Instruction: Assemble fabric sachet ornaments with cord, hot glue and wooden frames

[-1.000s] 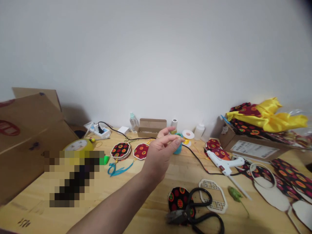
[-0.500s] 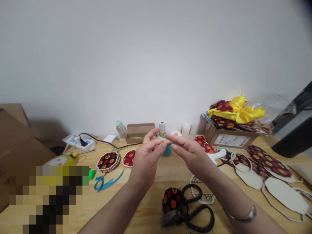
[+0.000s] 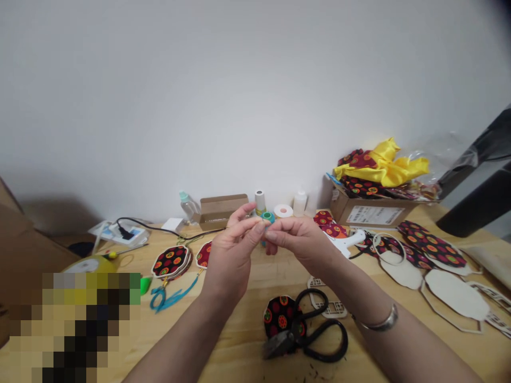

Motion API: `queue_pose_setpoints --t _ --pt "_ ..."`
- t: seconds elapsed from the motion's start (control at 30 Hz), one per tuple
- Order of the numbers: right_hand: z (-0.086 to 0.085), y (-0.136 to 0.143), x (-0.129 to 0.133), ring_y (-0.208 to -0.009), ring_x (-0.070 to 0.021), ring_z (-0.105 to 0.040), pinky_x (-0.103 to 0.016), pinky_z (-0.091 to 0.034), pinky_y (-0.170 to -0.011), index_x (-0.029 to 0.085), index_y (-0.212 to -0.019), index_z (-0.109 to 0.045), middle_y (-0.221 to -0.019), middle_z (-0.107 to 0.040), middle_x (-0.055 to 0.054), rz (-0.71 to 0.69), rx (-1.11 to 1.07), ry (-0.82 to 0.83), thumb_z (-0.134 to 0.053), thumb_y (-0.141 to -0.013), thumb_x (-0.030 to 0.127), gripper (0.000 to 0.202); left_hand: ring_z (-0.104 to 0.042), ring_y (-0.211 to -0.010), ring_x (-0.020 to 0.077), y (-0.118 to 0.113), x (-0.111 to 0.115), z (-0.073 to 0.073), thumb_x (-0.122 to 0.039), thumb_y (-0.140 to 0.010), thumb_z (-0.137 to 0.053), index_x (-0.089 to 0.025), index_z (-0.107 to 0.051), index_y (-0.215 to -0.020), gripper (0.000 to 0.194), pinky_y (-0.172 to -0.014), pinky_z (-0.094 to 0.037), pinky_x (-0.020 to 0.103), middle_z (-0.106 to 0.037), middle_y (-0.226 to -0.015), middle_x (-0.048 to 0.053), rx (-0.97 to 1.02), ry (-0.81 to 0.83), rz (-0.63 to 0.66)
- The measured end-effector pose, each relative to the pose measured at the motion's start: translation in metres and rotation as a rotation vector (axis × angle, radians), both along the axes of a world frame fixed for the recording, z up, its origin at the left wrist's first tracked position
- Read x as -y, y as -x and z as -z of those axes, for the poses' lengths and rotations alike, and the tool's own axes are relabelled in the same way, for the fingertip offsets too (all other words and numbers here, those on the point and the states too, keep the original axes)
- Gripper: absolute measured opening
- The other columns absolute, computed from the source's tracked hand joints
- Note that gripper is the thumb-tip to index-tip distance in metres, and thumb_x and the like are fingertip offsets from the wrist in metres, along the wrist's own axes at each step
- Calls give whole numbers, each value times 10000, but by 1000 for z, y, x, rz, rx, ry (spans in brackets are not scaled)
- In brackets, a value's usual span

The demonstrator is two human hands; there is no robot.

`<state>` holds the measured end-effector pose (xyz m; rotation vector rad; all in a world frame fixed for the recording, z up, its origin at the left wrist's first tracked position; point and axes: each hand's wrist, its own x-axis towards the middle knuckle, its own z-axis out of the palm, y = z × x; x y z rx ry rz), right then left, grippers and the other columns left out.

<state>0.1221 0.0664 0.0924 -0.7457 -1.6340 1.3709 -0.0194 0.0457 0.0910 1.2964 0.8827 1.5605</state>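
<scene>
My left hand (image 3: 239, 242) and my right hand (image 3: 293, 238) meet in mid-air above the table, thumb and forefinger pinched on each. Whatever lies between the fingertips is too small to make out. Just behind the fingertips stands a teal spool (image 3: 268, 216), partly covered by them. Below the hands, black-handled scissors (image 3: 329, 340) rest with their blades over a round piece covered in dark flowered fabric (image 3: 281, 314). A cut-out lattice frame (image 3: 337, 308) lies beside the handles, partly behind my right forearm.
Left are a stack of flowered fabric pieces (image 3: 171, 261) with teal ribbons (image 3: 170, 302) and a power strip (image 3: 122, 232). Along the wall stand a small open box (image 3: 223, 205) and bottles (image 3: 299, 204). Right are a white glue gun (image 3: 347, 242), pale blanks (image 3: 457, 294) and a carton of fabric (image 3: 375, 213).
My right hand's fingers have gone from stretched out to bent in a pinch. The teal spool's top now shows behind the fingertips. The view has shifted slightly.
</scene>
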Motion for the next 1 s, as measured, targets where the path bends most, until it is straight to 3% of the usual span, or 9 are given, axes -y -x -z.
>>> queue_pose_setpoints --t 0.07,0.13,0.23,0.37,0.67,1.0 --pt "2 -2 -2 -677 -128 -533 -292 -394 -724 161 -608 -612 -638 -603 -6 -5 -2 2 -594 -805 341 268 -439 -1193 196 0 -1 0 -242 -765 -656 -202 -731 -729 92 -933 -395 297 -619 -1081 59 70 30 22" --pt "3 -3 -4 -665 -129 -533 -290 -395 -711 164 -612 -620 -628 -605 -5 -7 0 16 -604 -792 345 256 -551 -962 155 1 -2 -1 -252 -751 -674 -193 -735 -774 88 -810 -445 267 -637 -1056 56 153 92 55" --pt "5 -5 -7 -637 -127 -533 -289 -396 -689 163 -632 -637 -610 -610 -2 -10 -11 55 -624 -770 358 239 -505 -650 79 3 -3 -4 -257 -744 -687 -171 -732 -803 113 -608 -431 206 -678 -891 52 242 144 99" --pt "7 -7 -12 -654 -126 -548 -292 -396 -719 160 -604 -637 -619 -624 -9 -31 -39 75 -646 -753 359 249 -483 -626 65 9 -6 -9 -235 -731 -707 -160 -716 -751 78 -521 -388 159 -694 -861 57 322 126 94" --pt "12 -14 -22 -676 -137 -556 -310 -389 -749 140 -631 -654 -651 -641 -29 -32 -5 88 -650 -748 395 281 -583 -731 100 26 -14 -19 -247 -704 -734 -178 -694 -730 84 -605 -466 176 -685 -782 12 352 80 -41" --pt "11 -18 -22 -675 -130 -564 -300 -397 -751 143 -628 -665 -652 -648 -25 -31 -18 134 -673 -719 406 279 -640 -884 151 34 -14 -23 -224 -737 -709 -175 -689 -758 58 -926 -487 346 -703 -808 16 360 -3 -51"
